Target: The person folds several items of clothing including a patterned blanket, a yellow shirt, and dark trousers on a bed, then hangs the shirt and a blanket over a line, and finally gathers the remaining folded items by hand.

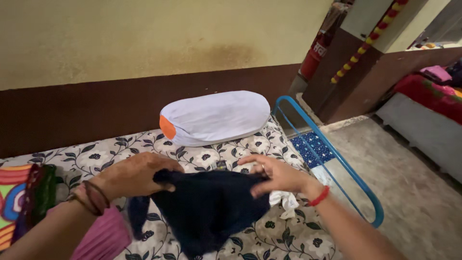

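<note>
Dark garment (pixel 209 207) hangs over the bed (pixel 284 236), pinched at its top edge by left hand (pixel 134 175) and right hand (pixel 276 174); seemingly unfolded yet. Pillow (pixel 216 118) lies beyond.

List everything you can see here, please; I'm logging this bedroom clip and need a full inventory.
dark garment: one, navy, held up over the bed between both hands
pillow: one, white with an orange end, at the head of the bed by the wall
bedsheet: one, cream with dark flowers, covering the bed
white cloth: one, on the sheet under the right wrist
pink cloth: one, at lower left
striped cloth: one, multicoloured, at the left edge
bed rail: one, blue, on the right side of the bed
fire extinguisher: one, red, in the corner
left hand: gripping the garment's left edge
right hand: pinching its right edge
</note>
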